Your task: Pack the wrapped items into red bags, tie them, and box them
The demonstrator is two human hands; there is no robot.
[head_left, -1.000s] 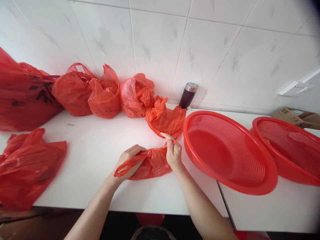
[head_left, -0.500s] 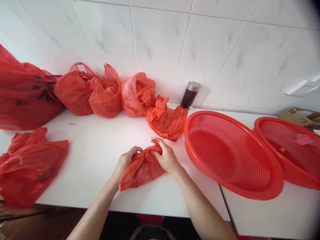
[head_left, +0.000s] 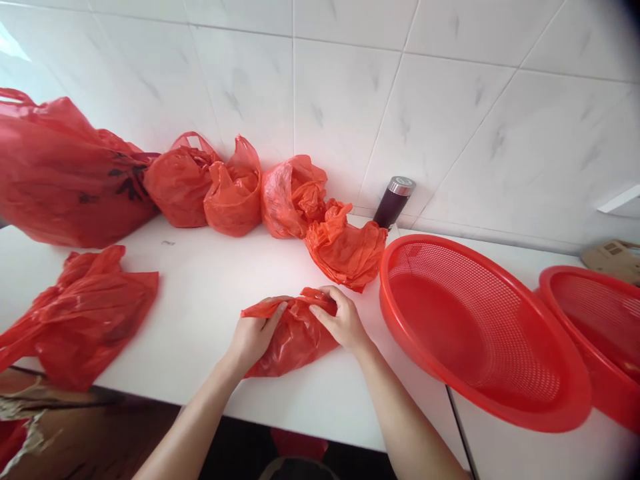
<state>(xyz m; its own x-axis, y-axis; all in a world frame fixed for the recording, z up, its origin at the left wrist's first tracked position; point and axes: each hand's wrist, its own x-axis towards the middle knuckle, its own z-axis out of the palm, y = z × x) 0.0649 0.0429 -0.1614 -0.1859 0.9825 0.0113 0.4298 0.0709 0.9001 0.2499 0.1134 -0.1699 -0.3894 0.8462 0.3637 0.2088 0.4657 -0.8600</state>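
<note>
Person stands at a white counter (head_left: 200,300), both bare hands on a small red bag (head_left: 293,337) lying flat near the front edge. Left hand (head_left: 255,337) rests on the bag's left side, fingers (head_left: 274,319) held together and laid along the plastic, tips pressing the upper left rim of the bag against the counter; a flat strip of the bag sticks out just past those tips. Right hand (head_left: 343,320) sits on the bag's upper right corner, fingers curled and closed down on a bunch of the plastic, thumb side toward the left hand. The bag's body lies between the two hands and bulges out below them toward the counter edge; most of it is uncovered. Cannot tell what, if anything, is inside. Just behind the right hand lies a crumpled bag (head_left: 347,250), close to it but apart. Right of the hands, a big red sieve basket (head_left: 505,413) tilts up on the counter, its rim near the right wrist; a second basket (head_left: 600,293) shows partly behind it. Along the tiled wall (head_left: 350,100) stands a row of fuller bags (head_left: 235,193), with a dark flask (head_left: 395,203) at its right end. A flattened bag (head_left: 85,320) lies at far left.
</note>
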